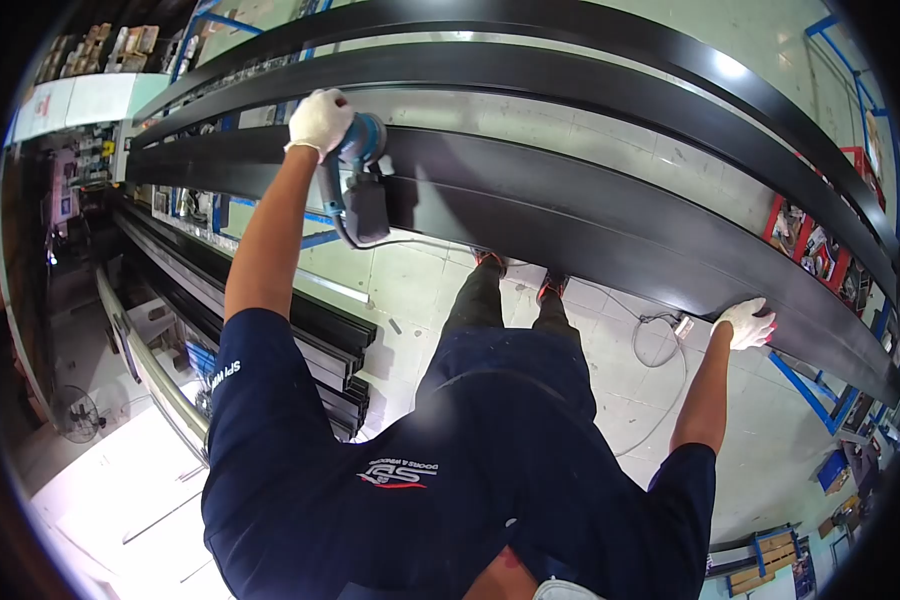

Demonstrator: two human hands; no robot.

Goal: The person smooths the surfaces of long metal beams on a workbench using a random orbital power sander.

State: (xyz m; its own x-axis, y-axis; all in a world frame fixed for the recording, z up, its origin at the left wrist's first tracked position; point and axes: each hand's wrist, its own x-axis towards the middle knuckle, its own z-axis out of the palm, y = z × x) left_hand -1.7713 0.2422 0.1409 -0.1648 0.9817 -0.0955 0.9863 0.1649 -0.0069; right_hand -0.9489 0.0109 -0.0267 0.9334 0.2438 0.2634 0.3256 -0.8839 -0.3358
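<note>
My left hand (320, 122), in a white glove, is closed around the top of a blue-and-black electric sander (362, 140). The sander sits at the left part of a wide black profile (570, 215), its black dust box (367, 210) hanging over the near edge. The sander's pad is hidden from this angle. Farther right, my gloved right hand (747, 323) rests on the near edge of the same profile, fingers apart and pointing right. A thin cord runs from the sander past my legs.
Two more long black profiles (530, 65) lie beyond, parallel to the first. Stacked dark profiles (340, 345) stand low at my left. A cable (660, 350) loops on the floor near my feet. Red bins (808, 240) and blue stand legs (802, 390) are at the right.
</note>
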